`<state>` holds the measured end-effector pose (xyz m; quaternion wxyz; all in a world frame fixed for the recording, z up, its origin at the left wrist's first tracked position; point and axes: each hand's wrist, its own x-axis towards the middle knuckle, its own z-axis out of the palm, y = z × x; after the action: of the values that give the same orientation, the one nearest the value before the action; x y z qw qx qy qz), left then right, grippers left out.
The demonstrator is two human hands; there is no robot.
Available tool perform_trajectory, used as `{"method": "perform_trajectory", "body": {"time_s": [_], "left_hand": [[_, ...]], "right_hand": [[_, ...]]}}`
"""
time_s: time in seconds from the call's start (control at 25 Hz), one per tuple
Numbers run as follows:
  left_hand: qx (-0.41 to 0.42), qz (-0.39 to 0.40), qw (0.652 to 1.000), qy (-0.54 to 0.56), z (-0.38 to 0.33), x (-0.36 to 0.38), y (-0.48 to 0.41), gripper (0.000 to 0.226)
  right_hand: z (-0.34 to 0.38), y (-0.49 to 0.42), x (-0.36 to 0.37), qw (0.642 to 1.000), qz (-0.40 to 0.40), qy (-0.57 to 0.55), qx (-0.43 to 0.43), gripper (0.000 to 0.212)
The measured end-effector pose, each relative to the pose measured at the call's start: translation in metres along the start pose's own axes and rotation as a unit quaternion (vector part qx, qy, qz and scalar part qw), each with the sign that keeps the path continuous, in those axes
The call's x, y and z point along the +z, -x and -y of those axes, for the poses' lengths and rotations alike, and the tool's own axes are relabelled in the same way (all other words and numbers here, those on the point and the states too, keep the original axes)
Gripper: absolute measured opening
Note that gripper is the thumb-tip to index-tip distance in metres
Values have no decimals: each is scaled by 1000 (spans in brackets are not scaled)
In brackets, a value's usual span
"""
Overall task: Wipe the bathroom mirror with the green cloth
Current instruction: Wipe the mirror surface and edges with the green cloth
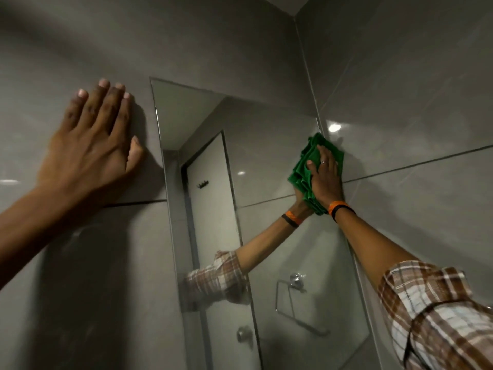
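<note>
The bathroom mirror (266,161) is a tall frameless pane on the grey tiled wall, running from upper middle down to the bottom. My right hand (326,180) presses a crumpled green cloth (306,169) flat against the mirror's upper right edge, close to the room corner. The hand wears a ring, with orange and black bands on the wrist. Its reflection meets it in the glass. My left hand (93,145) lies flat on the wall tile left of the mirror, fingers spread, holding nothing.
Grey glossy tiles (400,102) cover both walls, which meet in a corner just right of the mirror. The mirror reflects a door with hooks (202,184), a towel ring (290,295) and a round tap knob (244,333).
</note>
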<state>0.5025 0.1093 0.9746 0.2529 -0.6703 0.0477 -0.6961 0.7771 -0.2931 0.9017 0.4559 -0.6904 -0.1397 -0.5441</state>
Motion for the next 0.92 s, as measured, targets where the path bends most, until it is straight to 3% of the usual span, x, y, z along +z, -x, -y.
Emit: {"method": "perform_trajectory", "body": {"time_s": [0.48,0.92], "left_hand": [[0,9,1000,24,-9,-4,11,78],[4,26,998,50,-20,-11,32,78]], "right_hand": [[-50,166,-14,997,9,-6,78,57],[-86,297,-11,970,-48,-16,238,57]]}}
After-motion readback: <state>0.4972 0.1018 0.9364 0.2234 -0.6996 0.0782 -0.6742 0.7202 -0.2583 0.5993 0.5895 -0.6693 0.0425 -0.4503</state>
